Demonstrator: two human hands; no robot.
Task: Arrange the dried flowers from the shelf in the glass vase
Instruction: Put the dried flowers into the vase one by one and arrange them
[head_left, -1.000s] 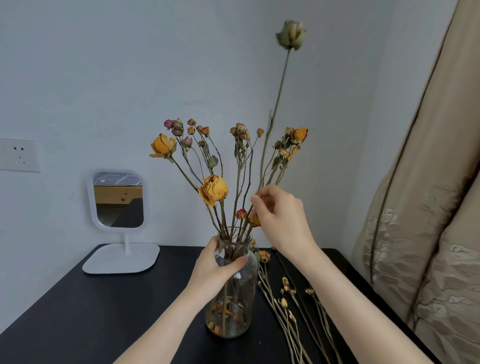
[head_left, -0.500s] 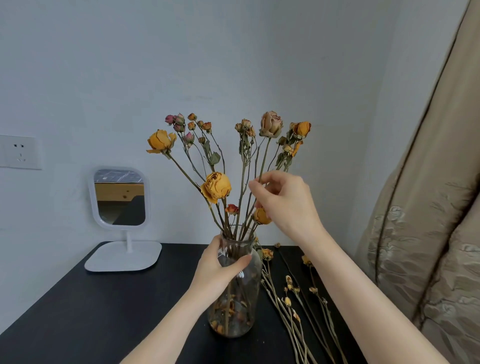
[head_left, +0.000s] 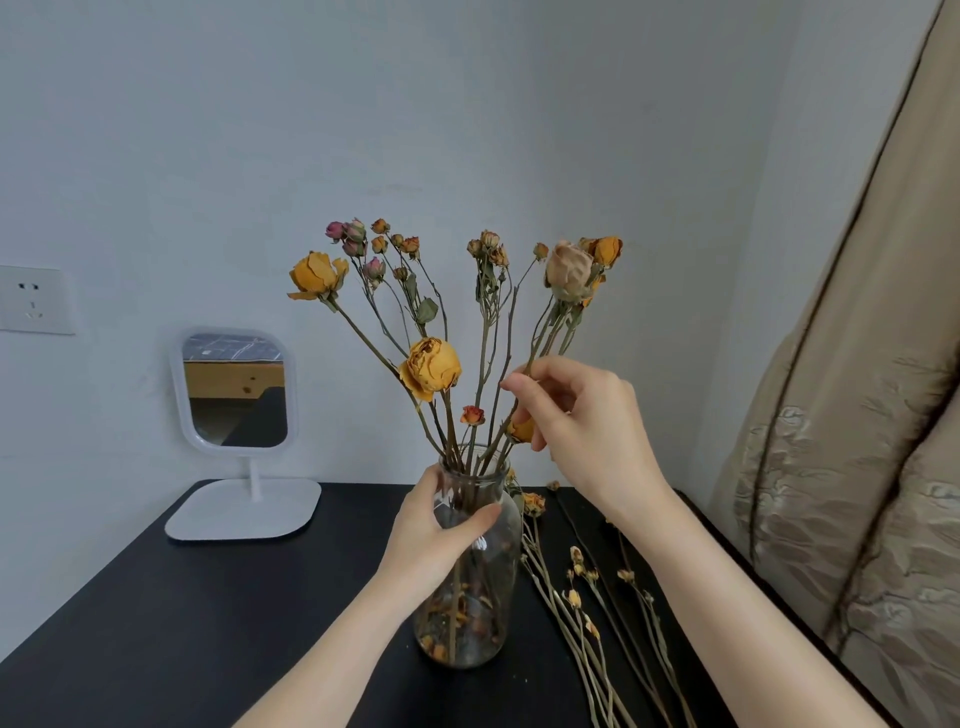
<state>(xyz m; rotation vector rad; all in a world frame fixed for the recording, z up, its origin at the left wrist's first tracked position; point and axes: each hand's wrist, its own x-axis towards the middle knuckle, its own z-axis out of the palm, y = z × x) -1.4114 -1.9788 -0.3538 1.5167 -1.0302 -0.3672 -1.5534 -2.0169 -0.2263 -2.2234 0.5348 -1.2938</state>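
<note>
From where I stand there is only the one look, down over the person's arms. The left hand (head_left: 436, 535) wraps the neck and shoulder of the clear glass vase (head_left: 485, 618), thumb across the front and fingers round the back. The vase stands upright on the black tabletop (head_left: 182, 623). The right hand (head_left: 576, 431) is up among the stalks, thumb and forefinger seemingly pinching the thin stem of the pale beige dried rose (head_left: 568, 270), with the other fingers loosely curled. That stem runs down into the vase mouth with the rest of the bunch. The loose dried stems (head_left: 582, 608) lie on the tabletop just right of the vase, under the right forearm.

What worries me is how brittle it all looks. A sideways tug at the pinch could snap the stem, or shake petals off. The knuckles sit close to the small orange bud (head_left: 521, 430), and I think a careless turn would knock it loose. The bunch fans wide and tall, so if the left hand lets go mid-adjustment the vase might rock. A lowered forearm could crush the stems waiting below.
</note>
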